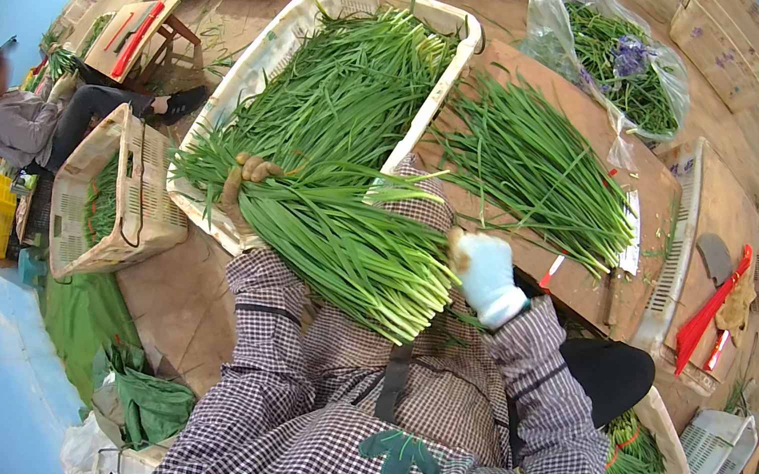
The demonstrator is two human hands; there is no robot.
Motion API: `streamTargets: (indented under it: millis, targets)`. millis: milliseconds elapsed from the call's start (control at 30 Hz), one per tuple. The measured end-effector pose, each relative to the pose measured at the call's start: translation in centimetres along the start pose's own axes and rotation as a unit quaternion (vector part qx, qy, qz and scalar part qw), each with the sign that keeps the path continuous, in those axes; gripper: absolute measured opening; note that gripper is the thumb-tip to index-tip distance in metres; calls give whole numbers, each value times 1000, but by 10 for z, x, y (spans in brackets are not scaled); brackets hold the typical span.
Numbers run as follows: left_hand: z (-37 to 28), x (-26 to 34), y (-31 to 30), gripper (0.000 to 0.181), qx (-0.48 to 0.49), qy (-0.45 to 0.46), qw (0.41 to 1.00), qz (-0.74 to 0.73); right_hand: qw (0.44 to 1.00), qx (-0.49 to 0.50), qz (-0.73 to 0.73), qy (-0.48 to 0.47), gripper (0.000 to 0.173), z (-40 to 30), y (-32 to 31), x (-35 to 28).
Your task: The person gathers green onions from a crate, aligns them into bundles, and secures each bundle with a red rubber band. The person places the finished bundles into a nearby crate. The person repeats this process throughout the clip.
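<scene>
My left hand (256, 169), in a soiled brownish glove, is closed around the leafy part of a bunch of garlic chives (348, 243). The bunch lies across my lap, its pale cut ends pointing right. Against those stem ends is my right hand (491, 276), in a pale blue-white glove with stained fingertips. Its fingers are curled and partly hidden, so I cannot tell whether they pinch any stems. Just beyond the bunch stands a white plastic crate (470, 47) heaped with loose chives (344, 94). More chives (544, 167) lie on the wooden board to the right.
A knife (615, 294) lies on the board (651, 209) beside the chives. Further right are red ties (713, 311) and a dark blade (715, 256). A plastic bag (553, 31) holds greens. At left, a crate (158, 198) contains chives; a person (27, 121) sits beyond it.
</scene>
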State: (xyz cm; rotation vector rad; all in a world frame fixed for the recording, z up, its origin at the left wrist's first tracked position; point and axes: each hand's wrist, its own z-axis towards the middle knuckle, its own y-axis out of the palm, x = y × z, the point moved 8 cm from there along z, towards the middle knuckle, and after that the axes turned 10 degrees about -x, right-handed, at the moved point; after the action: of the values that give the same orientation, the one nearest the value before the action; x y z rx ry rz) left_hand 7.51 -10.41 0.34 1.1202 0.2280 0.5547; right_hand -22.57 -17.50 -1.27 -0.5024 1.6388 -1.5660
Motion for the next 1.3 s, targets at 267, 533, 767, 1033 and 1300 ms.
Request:
streamTargets:
  millis: [267,533,767,1033,1300]
  targets:
    - [6,-8,3,18,-87,7,993,-81,898,-386,-108,179,20,-178,65,110]
    - [33,-84,146,12,-425,-149,892,-45,802,-104,565,-160,52,85,-96,-60]
    - [32,-55,101,9,-246,-122,956,-103,251,-323,908,89,58,-35,72,-100]
    - [-36,-3,-8,9,-88,-25,991,-94,658,-162,695,241,14,-154,37,23]
    - [-24,-16,0,14,-102,-26,988,-109,978,70,187,-51,25,-56,-90,-58]
